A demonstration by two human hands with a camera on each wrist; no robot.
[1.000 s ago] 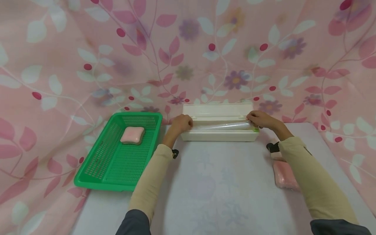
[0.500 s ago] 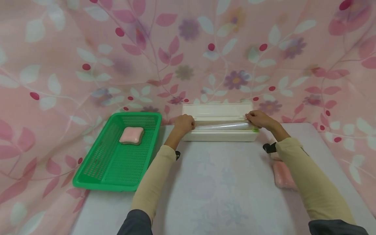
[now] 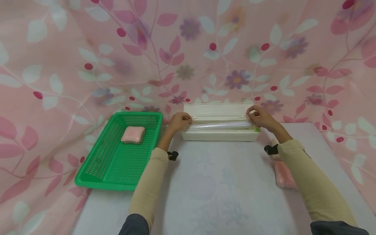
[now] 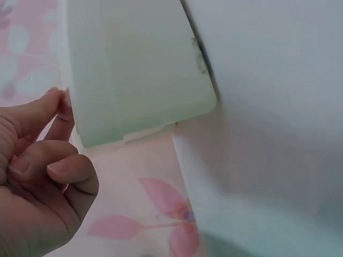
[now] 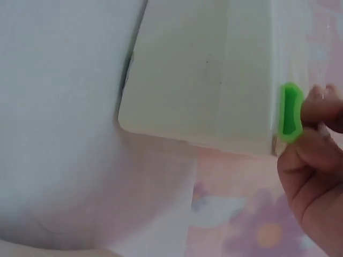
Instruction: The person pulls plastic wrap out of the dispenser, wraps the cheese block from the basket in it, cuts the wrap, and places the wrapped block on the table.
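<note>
At the back of the table stands a long white cling film dispenser (image 3: 218,136), lid (image 3: 218,110) raised, a shiny roll of cling film (image 3: 220,126) inside. My left hand (image 3: 180,122) is at its left end, thumb and index finger pinching at the film's edge; in the left wrist view the other fingers (image 4: 72,168) are curled. At the right end my right hand (image 3: 262,118) has thumb and fingertips together at the film's other side, a little higher. Beside those fingers sits a green slide cutter (image 5: 290,112). The clear film between the hands barely shows.
A green plastic basket (image 3: 117,187) stands on the left with a pink sponge-like block (image 3: 133,135) in it. A pink plastic-wrapped block (image 3: 284,176) lies on the right, partly behind the right sleeve. A floral curtain (image 3: 188,49) hangs behind the white-covered table (image 3: 211,195).
My right hand has risen slightly from the roll, its fingertips now up by the lid. My left hand shifted right, then back left a little. The roll lies more level in the dispenser.
</note>
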